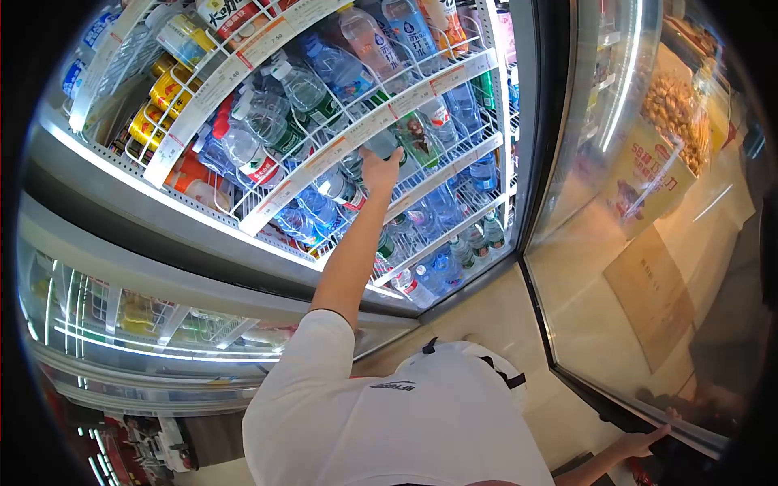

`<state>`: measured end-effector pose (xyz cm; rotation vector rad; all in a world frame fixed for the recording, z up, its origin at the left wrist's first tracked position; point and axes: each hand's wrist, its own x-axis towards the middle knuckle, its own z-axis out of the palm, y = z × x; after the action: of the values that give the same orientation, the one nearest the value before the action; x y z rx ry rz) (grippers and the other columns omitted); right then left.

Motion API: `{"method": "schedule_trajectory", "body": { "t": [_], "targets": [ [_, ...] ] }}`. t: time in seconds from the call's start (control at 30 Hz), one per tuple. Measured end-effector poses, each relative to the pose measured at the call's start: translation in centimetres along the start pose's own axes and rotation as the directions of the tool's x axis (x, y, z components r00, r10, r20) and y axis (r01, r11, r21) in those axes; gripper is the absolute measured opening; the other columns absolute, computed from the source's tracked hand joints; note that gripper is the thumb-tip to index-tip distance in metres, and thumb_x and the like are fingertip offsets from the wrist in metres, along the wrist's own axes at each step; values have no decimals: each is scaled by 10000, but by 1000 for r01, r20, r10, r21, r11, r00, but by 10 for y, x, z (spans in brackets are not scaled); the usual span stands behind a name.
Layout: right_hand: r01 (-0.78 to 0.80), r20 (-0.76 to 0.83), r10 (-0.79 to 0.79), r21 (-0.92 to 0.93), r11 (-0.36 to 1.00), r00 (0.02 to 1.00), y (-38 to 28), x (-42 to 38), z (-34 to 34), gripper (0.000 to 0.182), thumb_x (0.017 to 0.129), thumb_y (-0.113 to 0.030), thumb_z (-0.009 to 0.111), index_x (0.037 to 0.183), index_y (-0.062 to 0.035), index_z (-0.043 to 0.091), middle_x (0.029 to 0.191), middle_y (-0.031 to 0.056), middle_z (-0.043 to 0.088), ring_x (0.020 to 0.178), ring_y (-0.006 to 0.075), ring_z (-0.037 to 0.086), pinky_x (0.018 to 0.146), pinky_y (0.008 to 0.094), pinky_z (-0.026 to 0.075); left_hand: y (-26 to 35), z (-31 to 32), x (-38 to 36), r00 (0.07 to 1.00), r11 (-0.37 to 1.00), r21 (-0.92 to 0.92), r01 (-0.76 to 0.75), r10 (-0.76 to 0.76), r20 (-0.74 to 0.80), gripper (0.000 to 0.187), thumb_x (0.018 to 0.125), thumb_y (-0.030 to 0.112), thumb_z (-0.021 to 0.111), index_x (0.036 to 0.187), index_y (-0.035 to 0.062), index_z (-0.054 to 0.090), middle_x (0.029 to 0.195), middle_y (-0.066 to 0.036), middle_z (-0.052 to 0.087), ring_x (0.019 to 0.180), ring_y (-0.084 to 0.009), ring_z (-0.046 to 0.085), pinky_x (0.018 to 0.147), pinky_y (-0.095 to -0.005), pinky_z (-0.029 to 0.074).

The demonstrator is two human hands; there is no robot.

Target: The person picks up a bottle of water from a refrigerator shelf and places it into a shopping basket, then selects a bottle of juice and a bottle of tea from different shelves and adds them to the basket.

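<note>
My left hand reaches into the open drinks cooler and is closed around a clear plastic bottle beneath a shelf's price strip. Most of that bottle is hidden by the strip and my fingers. Beside it lies a bottle with a green and dark red label. Down at the lower right, my right hand grips the edge of the glass door, which stands swung open. Some fingers of that hand are hidden behind the frame.
Tilted wire shelves with price strips hold rows of bottles and yellow cans. A second chilled case stands at the left. Through the door glass show a printed carton and a brown flat sheet on the floor.
</note>
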<state>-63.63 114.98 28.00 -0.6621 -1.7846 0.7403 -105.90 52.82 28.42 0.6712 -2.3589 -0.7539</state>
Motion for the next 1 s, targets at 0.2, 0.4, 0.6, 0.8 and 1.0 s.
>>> {"method": "schedule_trajectory", "body": {
  "t": [0.2,0.4,0.6,0.8,1.0],
  "targets": [
    [102,10,-102,22,995,995,4,2,-2,388,1027,-249,482,1111,109,605,1128,174,641,1078,270,591,995,404,448,7,2,-7,978,983,173,68,-99,183,897,731,433,788,1322,-64,331,1121,-305,633,1042,-408,641,904,-462,505],
    [25,-58,-18,129,991,998,3,2,4,449,1033,-290,454,1097,120,625,1120,184,650,1131,300,579,1014,414,442,8,17,-11,992,989,122,85,-95,78,787,732,431,788,1240,-9,378,1140,-268,622,1032,-421,633,878,-482,513],
    [54,-47,-52,41,998,998,11,0,1,493,1032,-326,448,1106,128,622,1141,194,651,1144,309,577,1018,418,442,7,17,-12,998,998,-25,60,-59,34,878,748,439,774,1333,-55,342,1224,-291,568,1105,-436,591,930,-482,478],
    [-126,-159,126,10,992,979,-28,-12,12,519,1007,-400,480,1106,81,649,1183,173,638,1106,268,579,996,390,434,13,10,-39,936,908,-257,-330,278,-218,754,810,217,705,1393,-74,325,1393,-295,358,1253,-441,412,1035,-496,363],
    [82,27,-82,-6,997,996,10,-9,-9,469,987,-348,549,1178,75,618,1184,162,646,1126,267,584,1032,390,414,26,-7,-49,667,664,282,-693,738,-99,785,789,247,695,1470,80,340,1429,-270,287,1300,-490,285,1051,-610,254]
  ]
}}
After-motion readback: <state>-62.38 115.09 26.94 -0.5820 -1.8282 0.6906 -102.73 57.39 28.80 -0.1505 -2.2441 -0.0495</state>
